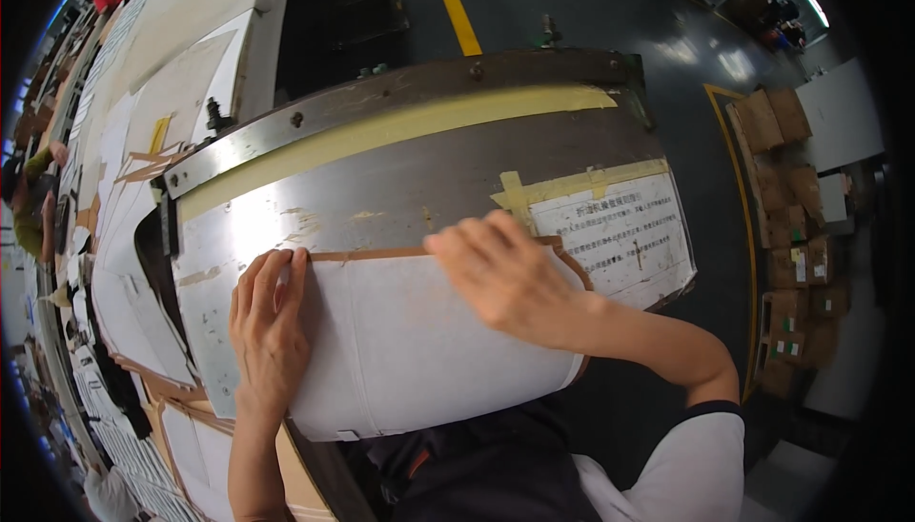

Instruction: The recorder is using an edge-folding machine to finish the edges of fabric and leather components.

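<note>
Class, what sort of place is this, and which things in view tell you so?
Probably a factory workshop: there is a heavy metal worktop, stacked cardboard boxes at the right, and a yellow line marking the dark floor.

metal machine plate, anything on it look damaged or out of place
Mostly wear. The printed sheet taped at the right of the metal machine plate looks scuffed, with brownish marks and a ragged lower-right edge. Patchy yellowish residue on the metal resembles leftover tape. Nothing obviously torn shows on the white panel.
</note>
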`<state>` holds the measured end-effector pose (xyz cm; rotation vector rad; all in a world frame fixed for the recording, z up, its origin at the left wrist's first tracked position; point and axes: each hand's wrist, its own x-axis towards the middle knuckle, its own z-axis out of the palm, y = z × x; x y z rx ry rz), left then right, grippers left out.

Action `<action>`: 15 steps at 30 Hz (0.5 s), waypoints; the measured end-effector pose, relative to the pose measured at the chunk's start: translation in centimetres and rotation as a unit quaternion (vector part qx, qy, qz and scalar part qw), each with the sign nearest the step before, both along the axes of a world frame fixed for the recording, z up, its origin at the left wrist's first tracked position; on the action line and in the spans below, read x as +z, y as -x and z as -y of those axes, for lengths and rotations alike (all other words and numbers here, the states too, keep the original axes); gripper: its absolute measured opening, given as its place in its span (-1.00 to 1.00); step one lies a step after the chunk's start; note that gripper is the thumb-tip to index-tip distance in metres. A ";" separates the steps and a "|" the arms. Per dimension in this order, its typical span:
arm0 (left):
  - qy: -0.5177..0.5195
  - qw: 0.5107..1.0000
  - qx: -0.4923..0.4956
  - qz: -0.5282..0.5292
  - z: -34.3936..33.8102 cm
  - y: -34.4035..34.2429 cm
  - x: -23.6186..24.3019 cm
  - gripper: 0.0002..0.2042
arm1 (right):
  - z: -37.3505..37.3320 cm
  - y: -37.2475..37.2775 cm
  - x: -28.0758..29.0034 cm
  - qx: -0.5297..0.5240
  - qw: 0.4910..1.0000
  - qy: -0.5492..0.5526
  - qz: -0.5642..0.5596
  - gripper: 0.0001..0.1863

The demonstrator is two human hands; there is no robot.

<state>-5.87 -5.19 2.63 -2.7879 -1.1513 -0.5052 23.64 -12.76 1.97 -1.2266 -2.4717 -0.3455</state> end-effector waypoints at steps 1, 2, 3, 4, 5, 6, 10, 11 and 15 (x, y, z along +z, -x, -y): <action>0.017 1.000 0.013 0.013 -0.1 0.5 0.0 -0.51 | 1.2 -1.4 0.2 -0.022 1.000 0.010 0.005 -0.61; 0.032 0.999 0.027 0.025 -0.2 1.1 0.1 -0.52 | 2.3 -2.7 0.6 -0.043 0.999 0.011 0.001 -0.59; 0.029 0.998 0.046 0.025 -0.4 1.8 -0.1 -0.54 | 3.5 -4.0 0.9 -0.066 0.998 0.014 -0.002 -0.57; 0.024 0.998 0.053 0.019 -0.4 2.6 -0.2 -0.54 | 4.8 -5.0 1.5 -0.101 0.994 0.030 -0.008 -0.57; 0.003 0.998 0.061 0.010 -0.3 3.6 -0.1 -0.54 | 6.0 -6.0 1.8 -0.132 0.990 0.046 -0.016 -0.58; -0.018 0.998 0.066 0.005 -0.3 4.2 0.0 -0.54 | 7.8 -7.2 2.1 -0.165 0.985 0.041 -0.020 -0.59; 0.035 0.994 0.071 0.080 -0.7 3.5 0.3 -0.57 | 18.5 -7.4 1.2 -0.304 0.933 0.039 -0.189 -0.71; 0.032 0.994 0.072 0.082 -0.8 3.3 0.3 -0.57 | 21.0 -5.8 0.6 -0.344 0.901 0.064 -0.256 -0.72; 0.131 0.965 0.060 0.217 -1.1 0.7 1.4 -0.63 | 25.2 1.2 -5.7 -0.369 0.702 0.197 -0.576 -0.41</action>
